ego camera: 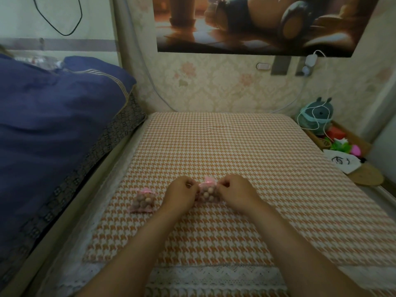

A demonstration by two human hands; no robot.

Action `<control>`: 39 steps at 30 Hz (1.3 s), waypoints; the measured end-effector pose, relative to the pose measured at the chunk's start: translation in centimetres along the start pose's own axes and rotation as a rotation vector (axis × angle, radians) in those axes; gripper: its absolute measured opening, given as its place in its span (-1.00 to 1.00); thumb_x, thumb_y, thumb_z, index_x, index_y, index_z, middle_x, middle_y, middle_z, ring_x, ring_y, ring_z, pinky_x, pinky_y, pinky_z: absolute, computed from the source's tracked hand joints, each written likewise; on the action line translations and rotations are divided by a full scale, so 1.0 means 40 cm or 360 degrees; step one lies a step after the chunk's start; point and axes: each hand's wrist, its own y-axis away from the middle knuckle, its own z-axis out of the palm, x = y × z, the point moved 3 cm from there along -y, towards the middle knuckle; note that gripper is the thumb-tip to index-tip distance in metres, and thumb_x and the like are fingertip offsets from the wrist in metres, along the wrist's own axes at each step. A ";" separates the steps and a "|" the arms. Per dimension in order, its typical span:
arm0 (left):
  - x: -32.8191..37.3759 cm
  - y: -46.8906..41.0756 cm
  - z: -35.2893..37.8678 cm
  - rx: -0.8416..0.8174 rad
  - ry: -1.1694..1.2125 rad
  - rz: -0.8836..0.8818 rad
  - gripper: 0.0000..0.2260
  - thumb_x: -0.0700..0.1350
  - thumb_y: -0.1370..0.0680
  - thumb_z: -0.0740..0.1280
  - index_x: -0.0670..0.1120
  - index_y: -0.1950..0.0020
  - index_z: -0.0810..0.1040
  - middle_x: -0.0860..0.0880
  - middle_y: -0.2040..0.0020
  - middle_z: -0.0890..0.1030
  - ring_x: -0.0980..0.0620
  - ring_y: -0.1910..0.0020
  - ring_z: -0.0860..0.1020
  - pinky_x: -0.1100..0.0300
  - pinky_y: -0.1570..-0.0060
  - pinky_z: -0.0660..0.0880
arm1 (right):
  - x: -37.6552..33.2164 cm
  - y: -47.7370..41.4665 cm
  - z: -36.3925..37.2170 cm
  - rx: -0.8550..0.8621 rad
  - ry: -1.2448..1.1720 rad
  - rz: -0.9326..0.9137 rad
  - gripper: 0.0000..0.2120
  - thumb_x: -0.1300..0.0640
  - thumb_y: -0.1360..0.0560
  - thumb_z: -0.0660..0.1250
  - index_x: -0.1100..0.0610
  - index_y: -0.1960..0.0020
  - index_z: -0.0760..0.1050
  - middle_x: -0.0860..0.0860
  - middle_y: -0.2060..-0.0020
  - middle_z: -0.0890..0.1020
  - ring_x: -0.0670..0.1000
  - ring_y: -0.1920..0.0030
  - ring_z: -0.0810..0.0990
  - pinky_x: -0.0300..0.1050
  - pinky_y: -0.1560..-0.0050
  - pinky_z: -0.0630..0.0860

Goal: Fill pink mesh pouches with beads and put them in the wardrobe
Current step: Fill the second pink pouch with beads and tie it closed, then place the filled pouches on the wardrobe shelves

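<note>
Head view: both hands, left hand (181,195) and right hand (236,192), pinch pouch (207,192) drawstrings.

Dim room: floral wallpaper (225,88), poster (257,24) on it, houndstooth-covered table (235,146), navy duvet (53,116) left, plush toy (317,116) far right

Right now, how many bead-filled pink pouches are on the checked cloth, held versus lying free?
Held pouch, pinched by left hand and right hand: 1
Free pouch on the cloth: 1
Total: 2
</note>
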 end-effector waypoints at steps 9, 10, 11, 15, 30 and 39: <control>-0.023 0.039 -0.190 0.0056 -0.1426 0.0092 -0.56 -0.04 -0.53 0.27 0.20 -0.40 0.35 -0.01 -0.50 0.23 -0.10 -0.47 0.15 -0.06 -0.43 0.22 | -0.035 0.025 0.064 -0.0194 0.0124 -0.0264 -0.38 -0.16 -0.47 0.36 -0.10 -0.49 0.29 -0.02 -0.30 0.39 0.05 -0.24 0.47 0.00 -0.25 0.48; -0.045 0.043 -0.210 -0.0039 -0.1385 -0.0011 -0.51 0.00 -0.52 0.27 0.22 -0.44 0.29 -0.02 -0.54 0.14 -0.14 -0.50 0.09 -0.10 -0.44 0.19 | -0.038 0.026 0.069 -0.0197 0.0169 -0.0287 -0.37 -0.14 -0.47 0.37 -0.10 -0.50 0.29 -0.03 -0.30 0.39 0.04 -0.26 0.45 -0.02 -0.27 0.46; -0.063 0.047 -0.224 -0.0131 -0.1352 -0.0086 -0.47 0.03 -0.52 0.26 0.23 -0.48 0.23 -0.03 -0.56 0.08 -0.17 -0.52 0.06 -0.12 -0.45 0.18 | -0.043 0.027 0.074 -0.0199 0.0208 -0.0310 -0.36 -0.12 -0.47 0.38 -0.10 -0.50 0.28 -0.03 -0.29 0.39 0.04 -0.28 0.42 -0.03 -0.29 0.44; -0.105 0.043 -0.241 -0.0168 -0.1336 -0.0116 -0.52 0.00 -0.56 0.22 0.13 -0.49 0.28 -0.11 -0.48 0.25 -0.18 -0.43 0.28 -0.05 -0.39 0.34 | -0.055 0.027 0.089 -0.0187 0.0200 -0.0345 -0.43 -0.01 -0.51 0.38 -0.09 -0.48 0.32 -0.03 -0.25 0.42 0.02 -0.25 0.39 -0.08 -0.25 0.44; 0.013 0.005 0.063 -0.0233 -0.0960 0.0709 -0.47 0.02 -0.46 0.43 0.12 -0.41 0.41 0.01 -0.18 0.44 0.01 -0.19 0.42 0.17 -0.19 0.43 | 0.059 0.059 -0.048 -0.0169 0.0213 -0.0236 -0.61 0.06 -0.51 0.41 -0.06 -0.33 0.49 -0.02 -0.13 0.45 -0.02 -0.02 0.52 -0.15 -0.08 0.49; 0.017 -0.051 0.070 -0.0616 -0.0948 0.0701 -0.15 0.03 -0.39 0.48 0.16 -0.57 0.08 0.06 -0.37 0.28 0.09 -0.24 0.40 0.17 -0.29 0.40 | 0.104 0.030 -0.064 -0.0319 0.0317 -0.0293 -0.12 -0.15 -0.37 0.45 -0.21 -0.56 0.04 -0.07 -0.38 0.33 0.02 -0.31 0.43 -0.03 -0.25 0.47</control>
